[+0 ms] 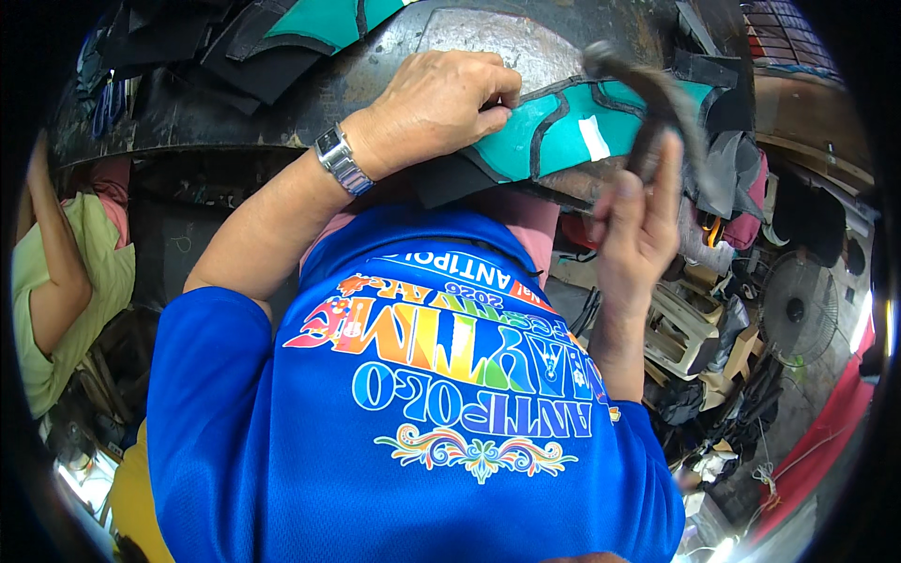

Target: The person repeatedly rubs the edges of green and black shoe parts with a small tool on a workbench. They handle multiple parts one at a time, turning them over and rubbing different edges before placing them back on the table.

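Note:
My left hand (436, 105), with a metal watch (343, 161) at its wrist, is closed at the near-left end of a teal cut piece with black trim (554, 131). Thumb and forefinger pinch together at its edge. A small white patch (593, 138) lies on the teal surface, which has a shape like a shoe upper. My right hand (640, 220) grips a dark hammer (664, 94), raised over the right part of the piece and smeared by motion. Beneath the piece lies a worn grey slab (497, 36).
Another teal and black piece (319, 23) and dark sheets (253, 75) lie on the dark worktable (328, 98). A co-worker in a light green shirt (70, 272) sits at the left. Scraps and a floor fan (800, 305) crowd the right side.

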`<action>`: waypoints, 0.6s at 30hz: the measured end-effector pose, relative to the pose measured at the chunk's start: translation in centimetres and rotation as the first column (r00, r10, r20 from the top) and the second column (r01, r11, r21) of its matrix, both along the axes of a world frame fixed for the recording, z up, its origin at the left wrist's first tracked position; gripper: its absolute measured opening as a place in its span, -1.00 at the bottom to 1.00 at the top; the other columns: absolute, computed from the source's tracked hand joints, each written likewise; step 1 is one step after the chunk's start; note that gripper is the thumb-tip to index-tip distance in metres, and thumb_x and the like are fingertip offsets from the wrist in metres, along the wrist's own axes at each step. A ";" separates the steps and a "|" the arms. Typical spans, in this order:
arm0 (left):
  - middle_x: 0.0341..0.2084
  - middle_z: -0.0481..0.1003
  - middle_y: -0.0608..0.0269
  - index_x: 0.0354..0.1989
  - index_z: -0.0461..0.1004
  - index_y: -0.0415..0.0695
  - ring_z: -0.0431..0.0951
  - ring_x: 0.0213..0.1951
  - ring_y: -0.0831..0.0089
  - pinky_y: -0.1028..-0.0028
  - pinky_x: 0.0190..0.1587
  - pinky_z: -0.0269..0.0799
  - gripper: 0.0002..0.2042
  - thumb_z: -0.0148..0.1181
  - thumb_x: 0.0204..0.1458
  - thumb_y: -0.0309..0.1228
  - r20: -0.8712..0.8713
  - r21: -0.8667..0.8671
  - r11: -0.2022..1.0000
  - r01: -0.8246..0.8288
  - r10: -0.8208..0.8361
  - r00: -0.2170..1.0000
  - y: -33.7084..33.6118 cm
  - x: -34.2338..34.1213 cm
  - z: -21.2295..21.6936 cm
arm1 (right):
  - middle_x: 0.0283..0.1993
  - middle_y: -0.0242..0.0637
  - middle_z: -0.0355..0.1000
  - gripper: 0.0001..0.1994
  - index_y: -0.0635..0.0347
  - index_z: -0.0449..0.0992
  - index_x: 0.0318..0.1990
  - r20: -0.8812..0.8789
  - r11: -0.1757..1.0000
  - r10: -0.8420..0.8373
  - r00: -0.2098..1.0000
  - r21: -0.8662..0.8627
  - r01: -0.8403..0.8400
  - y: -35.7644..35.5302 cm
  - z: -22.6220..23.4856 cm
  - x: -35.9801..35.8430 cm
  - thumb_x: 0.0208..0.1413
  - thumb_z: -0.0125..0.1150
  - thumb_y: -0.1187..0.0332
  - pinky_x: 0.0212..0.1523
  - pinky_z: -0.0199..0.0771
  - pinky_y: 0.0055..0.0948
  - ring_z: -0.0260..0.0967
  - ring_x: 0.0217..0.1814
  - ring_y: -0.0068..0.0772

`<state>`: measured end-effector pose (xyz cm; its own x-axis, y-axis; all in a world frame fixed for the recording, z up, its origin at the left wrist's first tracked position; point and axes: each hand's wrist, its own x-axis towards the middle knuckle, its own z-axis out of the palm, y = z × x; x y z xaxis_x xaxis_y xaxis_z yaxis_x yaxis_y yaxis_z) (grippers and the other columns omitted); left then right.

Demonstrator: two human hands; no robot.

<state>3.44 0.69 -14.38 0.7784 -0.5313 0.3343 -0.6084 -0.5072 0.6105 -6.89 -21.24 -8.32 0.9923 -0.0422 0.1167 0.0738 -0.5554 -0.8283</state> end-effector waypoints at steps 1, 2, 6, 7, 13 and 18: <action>-0.41 0.55 0.21 -0.32 0.59 -0.09 0.59 -0.31 0.18 0.27 -0.26 0.49 -0.89 0.31 0.01 -0.38 0.013 -0.012 1.000 0.002 -0.002 1.000 0.0 0.1 0.1 | -0.29 -0.23 0.54 -0.52 0.14 0.26 0.40 -0.036 0.976 0.044 0.998 -0.210 -0.051 0.0 -0.7 0.3 0.37 0.09 0.33 -0.31 0.45 -0.55 0.45 -0.35 -0.57; -0.42 0.56 0.20 -0.32 0.59 -0.10 0.60 -0.32 0.19 0.28 -0.26 0.50 -0.89 0.33 0.00 -0.38 0.025 -0.023 1.000 0.005 -0.005 1.000 0.0 0.2 0.2 | -0.21 -0.16 0.59 -0.53 0.14 0.28 0.39 -0.110 0.908 0.063 0.992 -0.407 -0.103 -0.1 -1.6 0.7 0.36 0.10 0.32 -0.21 0.52 -0.48 0.53 -0.26 -0.50; -0.44 0.60 0.13 -0.30 0.60 -0.14 0.64 -0.35 0.20 0.32 -0.26 0.52 -0.84 0.38 -0.03 -0.37 -0.191 0.019 1.000 0.024 -0.020 0.981 1.0 0.5 1.1 | -0.18 0.19 0.55 -0.57 0.13 0.36 0.29 -0.125 0.965 0.060 0.990 -0.246 -0.089 -0.9 -3.6 1.0 0.32 0.14 0.24 -0.18 0.53 -0.13 0.57 -0.10 0.19; -0.45 0.61 0.11 -0.30 0.61 -0.16 0.65 -0.35 0.20 0.33 -0.26 0.53 -0.83 0.39 -0.04 -0.37 -0.202 0.025 0.999 0.024 -0.019 0.979 1.3 0.7 1.3 | -0.19 0.11 0.58 -0.58 0.18 0.39 0.26 -0.105 0.967 0.053 0.993 -0.244 -0.077 -0.9 -3.7 1.2 0.31 0.18 0.27 -0.18 0.53 -0.22 0.62 -0.12 0.00; -0.42 0.60 0.09 -0.33 0.58 -0.19 0.64 -0.32 0.15 0.31 -0.24 0.52 -0.84 0.38 -0.05 -0.42 -0.169 0.024 1.000 0.021 -0.016 0.985 1.2 0.2 1.1 | -0.50 -0.60 0.20 -0.51 0.14 0.27 0.41 -0.163 0.996 0.023 0.986 0.084 -0.009 -0.6 -0.2 0.3 0.35 0.12 0.41 -0.59 0.01 -0.74 0.06 -0.56 -0.83; -0.42 0.58 0.10 -0.37 0.55 -0.18 0.61 -0.31 0.11 0.27 -0.25 0.50 -0.87 0.36 -0.04 -0.42 -0.064 -0.023 0.999 0.036 -0.037 0.997 1.0 0.0 0.6 | -0.34 -0.31 0.46 -0.45 0.15 0.10 0.48 0.098 0.999 0.038 0.994 -0.019 -0.037 0.4 -0.9 0.4 0.39 0.04 0.36 -0.57 0.22 -0.73 0.19 -0.51 -0.79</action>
<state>3.41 1.67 -13.78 0.7791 -0.5527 0.2960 -0.5852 -0.4714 0.6598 -6.47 -20.85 -9.19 0.9768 -0.0024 0.2141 0.1754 -0.5648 -0.8064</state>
